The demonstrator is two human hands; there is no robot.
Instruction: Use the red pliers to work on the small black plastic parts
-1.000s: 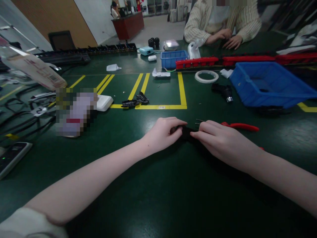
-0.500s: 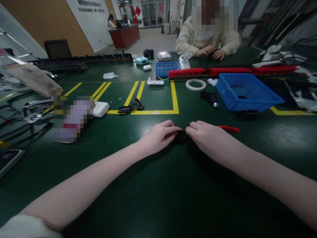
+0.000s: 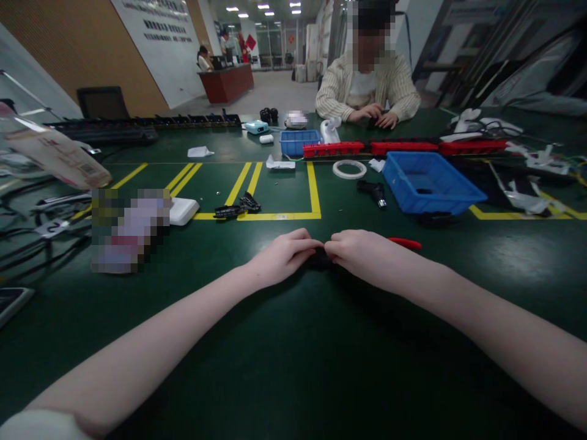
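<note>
My left hand (image 3: pixel 282 255) and my right hand (image 3: pixel 362 253) meet at the middle of the green table (image 3: pixel 293 354), fingertips pinched on a small black part (image 3: pixel 318 259) lying between them. Most of the part is hidden by my fingers. Red-handled pliers (image 3: pixel 406 244) lie on the table just behind my right hand.
A big blue bin (image 3: pixel 428 183), a tape roll (image 3: pixel 349 168), a black tool (image 3: pixel 373 192) and red rails (image 3: pixel 403 147) lie beyond. Black clips (image 3: pixel 236 208) sit on the yellow line, a white box (image 3: pixel 183 209) to the left. A person in a striped top (image 3: pixel 367 91) works opposite.
The view has tilted up, showing more of the room. My hands have closed in on the black part, so less of it shows.
</note>
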